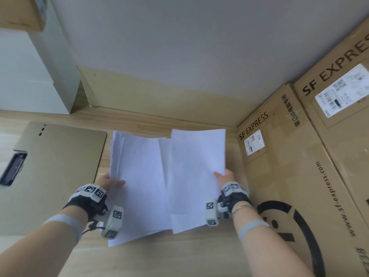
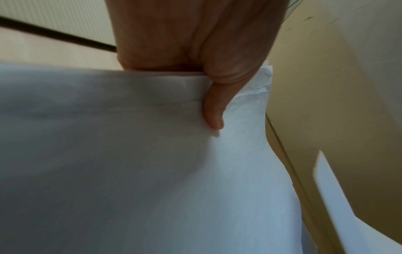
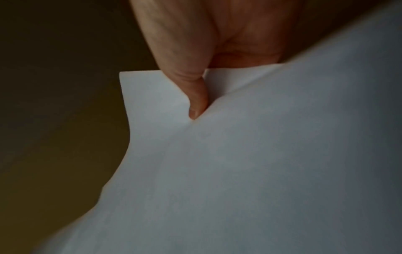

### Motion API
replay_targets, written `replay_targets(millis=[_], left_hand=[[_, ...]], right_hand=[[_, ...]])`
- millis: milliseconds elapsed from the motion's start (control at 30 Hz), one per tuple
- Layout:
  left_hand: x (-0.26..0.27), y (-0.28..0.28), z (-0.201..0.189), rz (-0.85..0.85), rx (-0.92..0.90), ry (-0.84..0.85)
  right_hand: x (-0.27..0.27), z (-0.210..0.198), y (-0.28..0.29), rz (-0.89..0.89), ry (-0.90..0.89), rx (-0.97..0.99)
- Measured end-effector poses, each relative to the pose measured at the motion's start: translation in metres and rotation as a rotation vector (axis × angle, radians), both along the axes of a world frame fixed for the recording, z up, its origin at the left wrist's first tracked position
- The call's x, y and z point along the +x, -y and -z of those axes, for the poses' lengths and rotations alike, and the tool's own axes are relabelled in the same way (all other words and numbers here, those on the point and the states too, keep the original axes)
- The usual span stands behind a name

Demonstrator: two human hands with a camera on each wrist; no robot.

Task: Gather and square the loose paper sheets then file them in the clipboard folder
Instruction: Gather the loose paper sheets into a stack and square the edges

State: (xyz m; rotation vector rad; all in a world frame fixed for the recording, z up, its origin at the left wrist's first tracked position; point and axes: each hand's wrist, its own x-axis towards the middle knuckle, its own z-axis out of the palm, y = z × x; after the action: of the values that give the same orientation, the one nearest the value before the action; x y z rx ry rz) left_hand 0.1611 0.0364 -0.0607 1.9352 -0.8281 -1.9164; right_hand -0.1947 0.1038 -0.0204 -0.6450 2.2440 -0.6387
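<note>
Several loose white paper sheets point(image 1: 151, 182) are held over the wooden desk, fanned and unevenly overlapped. My left hand point(image 1: 111, 181) pinches the left bundle point(image 2: 152, 154) at its left edge, thumb on top. My right hand point(image 1: 222, 175) pinches the right sheets point(image 1: 197, 172) at their right edge, and the right wrist view shows the thumb pressing a crease into the paper point(image 3: 239, 163). The tan clipboard folder point(image 1: 58, 166) lies flat on the desk to the left, closed, with a black clip part point(image 1: 13, 169) at its left side.
Big SF Express cardboard boxes point(image 1: 299, 156) stand close along the right. A flat cardboard piece point(image 1: 159, 96) leans on the wall behind. A white box point(image 1: 34, 76) sits at the back left. Bare wooden desk point(image 1: 179, 256) lies in front of the sheets.
</note>
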Motion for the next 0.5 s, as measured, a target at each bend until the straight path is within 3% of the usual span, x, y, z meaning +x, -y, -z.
replay_targets(millis=[167,267,500], left_hand=[[-0.005,-0.005,0.005,-0.019,-0.012,-0.001],[-0.005,-0.006,0.007,0.014,-0.021,-0.011],[-0.015,-0.007,-0.008,0.072,-0.109,0.083]], right_hand=[[0.079,0.030,0.009,-0.180,0.014,0.089],[0.109,0.038,0.017,-0.188,-0.001,0.065],[0.133,0.045,0.022,-0.163,0.223,-0.078]])
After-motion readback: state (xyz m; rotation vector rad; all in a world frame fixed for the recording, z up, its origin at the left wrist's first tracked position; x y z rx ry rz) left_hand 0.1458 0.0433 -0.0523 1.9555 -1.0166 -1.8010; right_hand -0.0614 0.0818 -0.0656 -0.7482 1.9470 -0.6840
